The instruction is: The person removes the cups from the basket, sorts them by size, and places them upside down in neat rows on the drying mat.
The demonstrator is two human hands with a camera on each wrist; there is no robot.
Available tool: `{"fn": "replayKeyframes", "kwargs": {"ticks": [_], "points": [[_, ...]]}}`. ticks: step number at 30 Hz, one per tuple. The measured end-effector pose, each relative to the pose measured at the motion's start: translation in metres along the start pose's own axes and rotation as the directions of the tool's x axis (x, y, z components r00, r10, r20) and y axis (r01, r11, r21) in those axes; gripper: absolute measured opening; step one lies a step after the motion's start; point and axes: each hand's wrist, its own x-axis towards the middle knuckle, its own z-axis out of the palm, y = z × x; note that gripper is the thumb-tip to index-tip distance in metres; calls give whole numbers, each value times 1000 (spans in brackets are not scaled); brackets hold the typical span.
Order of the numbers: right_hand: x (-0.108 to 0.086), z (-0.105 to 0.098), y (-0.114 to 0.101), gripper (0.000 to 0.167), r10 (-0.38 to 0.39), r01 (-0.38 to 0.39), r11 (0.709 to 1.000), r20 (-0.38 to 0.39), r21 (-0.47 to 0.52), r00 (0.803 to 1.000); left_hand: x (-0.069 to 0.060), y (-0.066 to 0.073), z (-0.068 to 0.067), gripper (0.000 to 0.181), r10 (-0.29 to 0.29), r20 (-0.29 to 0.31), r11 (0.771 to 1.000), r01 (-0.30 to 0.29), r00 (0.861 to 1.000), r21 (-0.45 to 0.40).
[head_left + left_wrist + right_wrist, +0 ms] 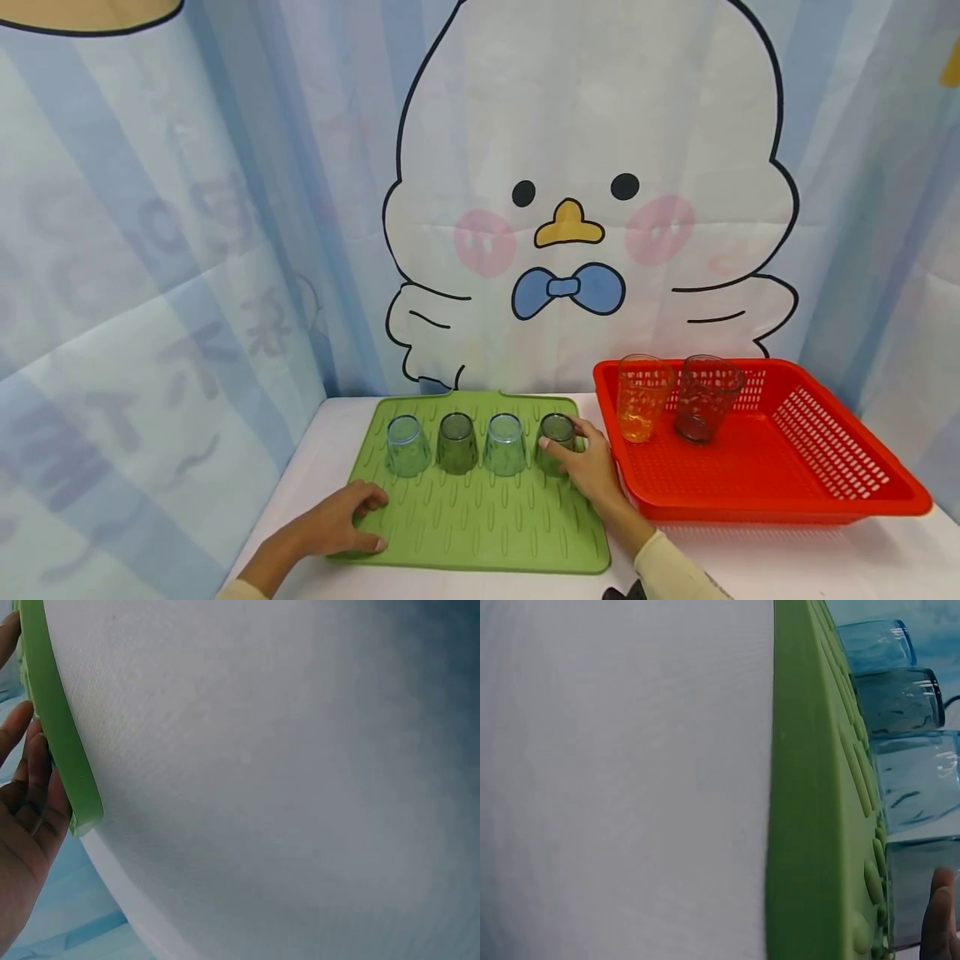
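Observation:
On a green drying mat (480, 525), several glass tumblers stand in a row, narrower end up. From the left come a light blue tumbler (408, 450), a grey tumbler (457, 446), another light blue tumbler (506, 448) and a second grey tumbler (551, 454) at the right end. My right hand (596, 471) holds this last one, thumb at its front and fingers at its far right side. In the right wrist view, a fingertip (941, 900) lies against its wall. Over the mat's front left part is my left hand (337, 521), fingers loosely bent, holding nothing.
A red plastic basket (757, 500) stands right of the mat, close to my right forearm. Inside it, an amber glass (643, 400) and a dark glass (705, 400) lean near the left back. The white table (337, 425) ends at a printed curtain (360, 208).

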Motion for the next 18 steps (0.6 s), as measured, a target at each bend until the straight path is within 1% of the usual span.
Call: {"fn": "replayKeyframes", "kwargs": {"ticks": [3, 7, 12, 18], "points": [[1, -1, 1, 65, -6, 6, 1000, 13, 13, 1000, 1, 0, 0, 56, -7, 1, 1000, 7, 1000, 5], [2, -1, 1, 68, -1, 1, 1000, 27, 1, 1000, 1, 0, 0, 57, -5, 4, 1000, 5, 1000, -3], [0, -3, 1, 76, 14, -12, 1000, 55, -25, 998, 0, 1, 0, 57, -12, 7, 1000, 12, 1000, -9], [-5, -7, 1, 91, 24, -23, 1000, 87, -11, 996, 0, 1, -1, 56, -18, 5, 1000, 18, 1000, -5]]}}
